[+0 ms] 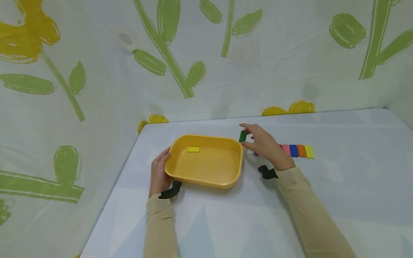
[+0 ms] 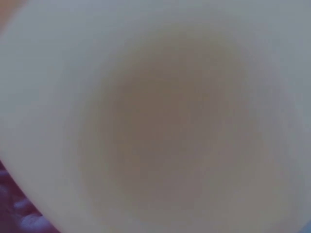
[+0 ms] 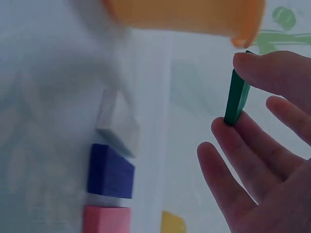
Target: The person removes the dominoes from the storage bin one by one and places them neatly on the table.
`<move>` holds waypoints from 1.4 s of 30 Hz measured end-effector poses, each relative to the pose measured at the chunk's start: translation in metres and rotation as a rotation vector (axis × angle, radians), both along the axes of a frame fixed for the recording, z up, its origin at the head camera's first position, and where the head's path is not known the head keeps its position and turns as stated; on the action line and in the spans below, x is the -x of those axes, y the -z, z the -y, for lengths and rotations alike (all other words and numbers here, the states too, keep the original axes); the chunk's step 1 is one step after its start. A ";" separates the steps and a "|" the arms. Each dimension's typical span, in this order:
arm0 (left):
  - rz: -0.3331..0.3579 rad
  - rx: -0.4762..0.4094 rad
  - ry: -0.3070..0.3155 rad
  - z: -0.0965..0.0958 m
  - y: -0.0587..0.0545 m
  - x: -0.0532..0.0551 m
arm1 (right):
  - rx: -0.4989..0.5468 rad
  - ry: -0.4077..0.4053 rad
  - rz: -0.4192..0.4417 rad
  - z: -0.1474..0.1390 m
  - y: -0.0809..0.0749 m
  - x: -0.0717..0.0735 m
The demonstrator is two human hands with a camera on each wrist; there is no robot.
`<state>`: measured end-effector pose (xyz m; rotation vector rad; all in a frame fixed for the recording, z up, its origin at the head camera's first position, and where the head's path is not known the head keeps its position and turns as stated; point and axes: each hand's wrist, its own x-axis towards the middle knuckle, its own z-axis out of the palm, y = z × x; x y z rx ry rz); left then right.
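A yellow plastic basin [image 1: 206, 172] is held by its left end in my left hand [image 1: 158, 173], and it appears tilted toward me. Inside it, near the back, lies one yellow block [image 1: 193, 149]. My right hand [image 1: 262, 143] pinches a small green block [image 1: 243, 136] between thumb and fingertips, just beyond the basin's right rim. In the right wrist view the green block [image 3: 236, 94] stands on edge between thumb and fingers, below the basin's orange-looking wall [image 3: 189, 17]. The left wrist view is filled by a blurred pale surface.
Under and right of my right hand runs a row of flat coloured blocks, including pink [image 1: 286, 150], blue [image 1: 293, 151], orange [image 1: 301, 151] and yellow [image 1: 309, 151]. A white block [image 3: 116, 124] and a dark blue one [image 3: 111, 171] lie at its left end. Leaf-patterned cloth [image 1: 226, 89] rises behind the table.
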<state>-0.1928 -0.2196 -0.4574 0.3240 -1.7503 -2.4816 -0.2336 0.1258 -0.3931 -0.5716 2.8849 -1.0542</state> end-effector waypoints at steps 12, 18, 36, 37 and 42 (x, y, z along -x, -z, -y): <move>0.014 0.003 -0.020 0.003 -0.004 -0.003 | -0.189 -0.017 0.080 0.004 0.023 0.010; 0.001 -0.001 0.000 0.004 -0.003 -0.003 | -0.231 -0.018 0.086 0.006 0.026 0.010; 0.018 -0.021 0.016 0.003 -0.005 -0.006 | -0.246 0.016 0.177 0.009 0.033 0.011; 0.016 -0.025 0.020 0.003 -0.005 -0.006 | -0.249 0.017 0.177 0.009 0.033 0.012; 0.018 -0.029 0.028 0.003 -0.005 -0.006 | -0.254 0.021 0.193 0.009 0.031 0.011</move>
